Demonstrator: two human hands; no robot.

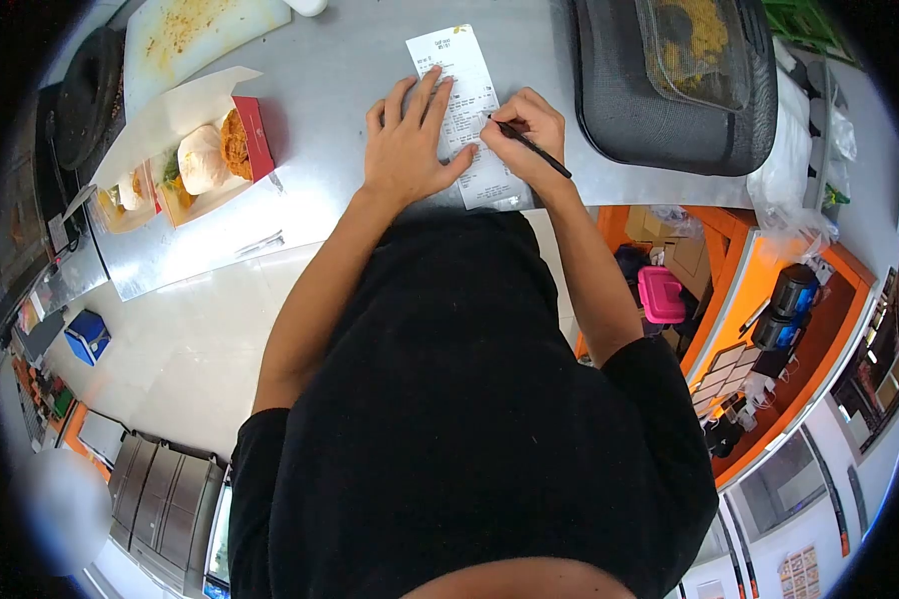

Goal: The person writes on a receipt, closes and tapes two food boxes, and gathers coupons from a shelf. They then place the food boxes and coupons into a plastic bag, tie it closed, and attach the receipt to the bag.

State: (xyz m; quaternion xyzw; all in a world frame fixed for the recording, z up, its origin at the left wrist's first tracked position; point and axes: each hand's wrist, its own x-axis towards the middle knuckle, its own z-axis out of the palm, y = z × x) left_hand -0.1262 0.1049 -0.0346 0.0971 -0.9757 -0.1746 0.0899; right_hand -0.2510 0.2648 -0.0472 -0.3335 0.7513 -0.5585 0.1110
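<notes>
A long printed receipt [466, 90] lies on the steel counter [340, 50] in front of me. My left hand [410, 140] rests flat on its left side with the fingers spread. In my right hand [531, 135] a black pen [539, 152] is gripped, its tip end at the receipt's right side, hidden partly by the fingers. To the left stands an open food box [195, 120] of white and red card. Inside it are a white bun [203, 160] and a browned fried piece [235, 145], with some greens beside them.
A stained cutting board [200, 40] lies at the back left. On the right a black mesh-topped case [669, 130] carries a clear container [699, 50] of yellow-brown food. Plastic bags [789, 190] hang at the counter's right end, above an orange cabinet [729, 290].
</notes>
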